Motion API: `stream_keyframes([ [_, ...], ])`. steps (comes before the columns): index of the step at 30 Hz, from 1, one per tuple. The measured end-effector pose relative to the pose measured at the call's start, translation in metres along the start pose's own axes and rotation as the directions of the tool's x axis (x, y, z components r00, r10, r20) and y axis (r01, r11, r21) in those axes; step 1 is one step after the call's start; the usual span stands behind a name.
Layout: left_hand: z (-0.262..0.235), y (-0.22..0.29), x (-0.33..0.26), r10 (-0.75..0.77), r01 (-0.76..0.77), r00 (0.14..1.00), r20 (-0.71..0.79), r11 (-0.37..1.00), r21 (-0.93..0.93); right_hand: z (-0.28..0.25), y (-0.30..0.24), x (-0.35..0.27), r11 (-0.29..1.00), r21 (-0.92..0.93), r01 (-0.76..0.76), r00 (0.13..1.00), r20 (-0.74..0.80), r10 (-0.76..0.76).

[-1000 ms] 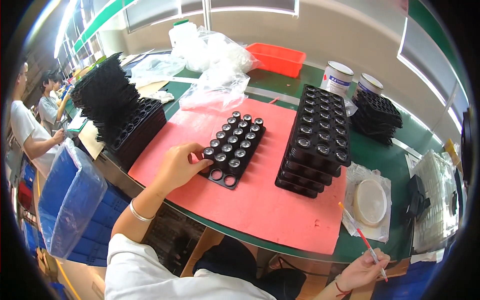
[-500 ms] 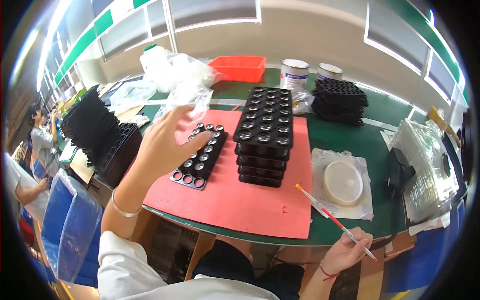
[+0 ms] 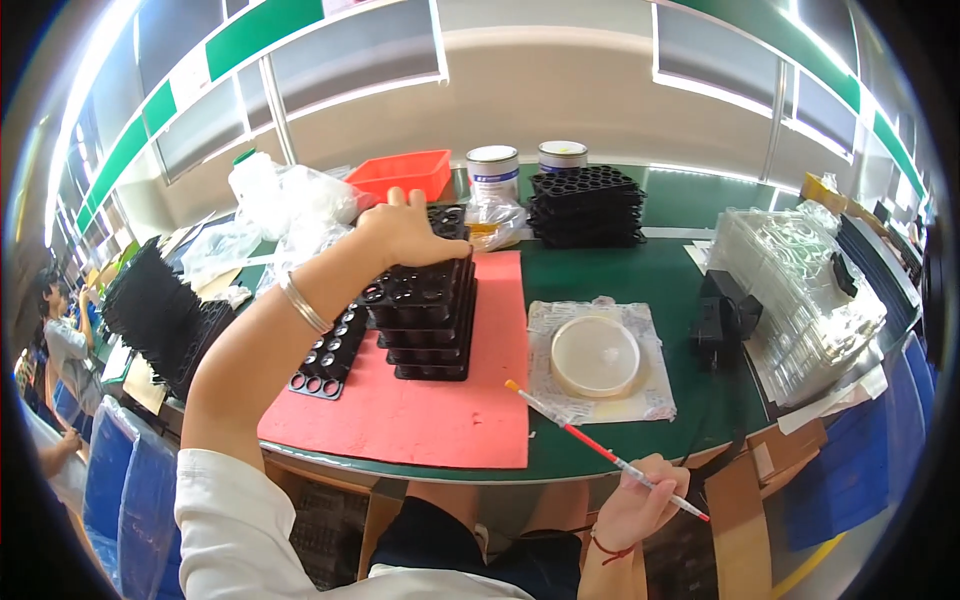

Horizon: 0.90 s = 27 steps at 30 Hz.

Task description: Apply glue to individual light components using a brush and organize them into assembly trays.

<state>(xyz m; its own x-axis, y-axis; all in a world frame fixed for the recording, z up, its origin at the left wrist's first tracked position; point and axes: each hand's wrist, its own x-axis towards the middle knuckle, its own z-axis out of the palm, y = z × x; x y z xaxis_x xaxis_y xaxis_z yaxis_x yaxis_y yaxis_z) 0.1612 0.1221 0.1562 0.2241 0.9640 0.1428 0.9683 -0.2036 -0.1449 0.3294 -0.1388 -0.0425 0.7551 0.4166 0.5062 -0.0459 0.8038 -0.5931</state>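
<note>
My left hand spans the top black tray of a stack, its thumb along the right edge. The far fingertips are partly hidden from me. Below it are several more black trays, with round cups in rows. Beside the stack, partly under my left forearm, a single black tray with shiny round pieces lies on the pink mat. Low on the right, my right hand is closed round a slim paintbrush with a red and white handle. Its orange tip points away to the left, near a round pale dish.
Black trays stand piled at the left, and another black stack at the back. Two cans, a red bin and plastic bags line the far side. Clear trays and a black device sit at right.
My left hand has moved from above the single tray onto the top of the stack. My right hand still holds the paintbrush. The whole view has swung to the right.
</note>
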Motion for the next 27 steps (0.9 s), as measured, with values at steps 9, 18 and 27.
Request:
stream_keyframes([
  [9,-0.058,0.065,0.045,0.325,-0.34,0.92,-0.218,0.94,-0.037,-0.023,-0.019,0.006,0.994,-0.077,0.079,0.975,-0.203,-0.093],
  [18,0.004,0.211,0.155,0.419,-0.49,0.828,-0.372,0.864,-0.116,-0.057,-0.037,0.007,0.979,-0.008,0.206,0.942,-0.27,-0.2],
  [27,0.012,0.205,0.202,0.617,-0.629,0.775,-0.137,0.774,-0.076,-0.069,-0.035,0.016,0.978,-0.099,0.184,0.935,-0.289,-0.205],
])
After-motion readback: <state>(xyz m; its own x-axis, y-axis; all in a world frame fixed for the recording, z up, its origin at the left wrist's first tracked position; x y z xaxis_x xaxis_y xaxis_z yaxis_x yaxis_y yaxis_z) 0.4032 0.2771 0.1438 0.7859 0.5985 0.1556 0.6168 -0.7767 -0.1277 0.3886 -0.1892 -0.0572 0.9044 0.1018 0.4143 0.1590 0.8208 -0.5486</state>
